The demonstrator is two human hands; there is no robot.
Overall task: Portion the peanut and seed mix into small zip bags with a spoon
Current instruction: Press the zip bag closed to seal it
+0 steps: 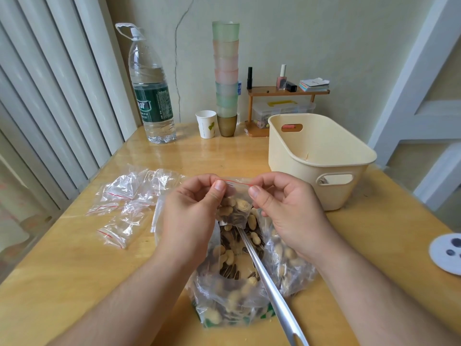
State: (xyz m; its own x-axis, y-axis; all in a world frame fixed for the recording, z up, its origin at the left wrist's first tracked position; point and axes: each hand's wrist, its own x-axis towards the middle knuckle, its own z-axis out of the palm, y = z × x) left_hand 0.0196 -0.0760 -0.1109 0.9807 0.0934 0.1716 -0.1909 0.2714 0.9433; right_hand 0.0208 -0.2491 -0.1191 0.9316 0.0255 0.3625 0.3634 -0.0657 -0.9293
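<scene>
Water bottle [151, 91]: stands upright at the far left of the table [74, 258], near the wall, cap on.
Empty bags [124, 206]: a loose heap of clear small zip bags with red seal lines lies on the table, left of the hands.
Paper cup [206, 124]: stands just beside the base of the cup stack.
Cup stack [226, 78]: a tall column of pastel cups rises from a brown one against the back wall.
Left hand [192, 213]: thumb and forefinger pinch the left end of the small bag's red seal strip.
Small bag [234, 208]: held up between the two hands, above the open big bag, partly filled with peanuts and striped seeds.
Big bag [239, 275]: sits open on the table under the hands, holding the peanut and seed mix.
Spoon [259, 270]: its bowl lies in the mix inside the big bag; the metal handle slants out toward the near edge, with no hand on it.
Right hand [282, 211]: thumb and forefinger pinch the right end of the same seal strip.
Shelf [287, 96]: a small wooden rack at the back carries cosmetics and a stack of cards.
Basket [316, 156]: a cream plastic tub stands right of the hands.
</scene>
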